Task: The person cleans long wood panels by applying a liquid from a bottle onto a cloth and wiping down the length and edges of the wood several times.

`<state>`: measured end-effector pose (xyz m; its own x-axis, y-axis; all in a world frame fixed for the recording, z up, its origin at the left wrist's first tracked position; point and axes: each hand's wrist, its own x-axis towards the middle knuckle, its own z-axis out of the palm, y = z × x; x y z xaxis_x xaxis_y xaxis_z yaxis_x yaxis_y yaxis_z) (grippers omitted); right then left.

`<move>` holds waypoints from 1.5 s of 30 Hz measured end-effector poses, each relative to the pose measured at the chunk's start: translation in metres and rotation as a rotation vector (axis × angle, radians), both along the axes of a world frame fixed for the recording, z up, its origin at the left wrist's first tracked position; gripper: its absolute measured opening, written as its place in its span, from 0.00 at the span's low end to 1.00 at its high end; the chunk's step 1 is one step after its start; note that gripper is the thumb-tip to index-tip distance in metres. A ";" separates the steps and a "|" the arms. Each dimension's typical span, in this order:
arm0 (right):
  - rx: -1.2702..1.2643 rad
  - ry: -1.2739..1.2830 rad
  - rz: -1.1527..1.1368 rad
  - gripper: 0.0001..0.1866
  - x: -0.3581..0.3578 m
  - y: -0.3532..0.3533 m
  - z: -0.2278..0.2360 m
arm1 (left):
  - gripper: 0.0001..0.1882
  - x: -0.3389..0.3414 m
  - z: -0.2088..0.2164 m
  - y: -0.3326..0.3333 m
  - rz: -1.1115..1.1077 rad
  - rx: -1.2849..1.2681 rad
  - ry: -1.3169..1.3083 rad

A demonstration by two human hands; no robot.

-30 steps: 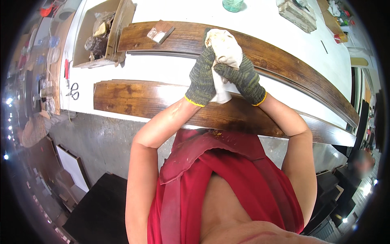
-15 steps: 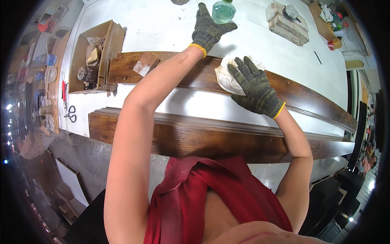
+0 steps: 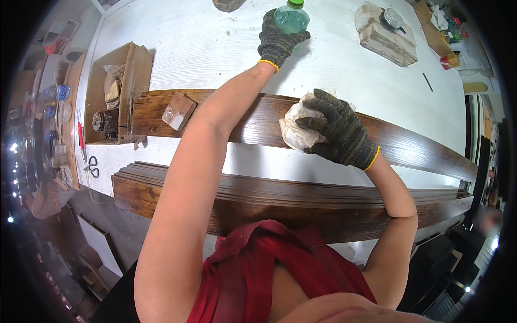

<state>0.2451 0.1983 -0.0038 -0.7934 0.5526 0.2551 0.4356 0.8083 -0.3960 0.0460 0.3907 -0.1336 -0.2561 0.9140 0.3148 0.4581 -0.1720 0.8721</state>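
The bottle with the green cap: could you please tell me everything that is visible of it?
The bottle is see-through, apparently plastic, with a rounded body and what looks like pale blue-green liquid inside. Its green cap is on, near the picture's upper edge. It is over the white tabletop, beyond the farther brown board. The left gloved hand curls around its near side, thumb at right. Whether it rests or is lifted is unclear.
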 end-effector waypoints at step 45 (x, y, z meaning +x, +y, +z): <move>-0.558 0.324 0.217 0.18 -0.121 0.031 0.053 | 0.29 -0.088 0.175 -0.352 -0.554 -0.320 -1.230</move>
<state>0.1246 0.2294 0.0494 -0.8328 0.5071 0.2219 0.0755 0.5011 -0.8621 -0.0423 0.0388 0.0417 0.2026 0.9754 -0.0869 -0.6872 0.2049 0.6970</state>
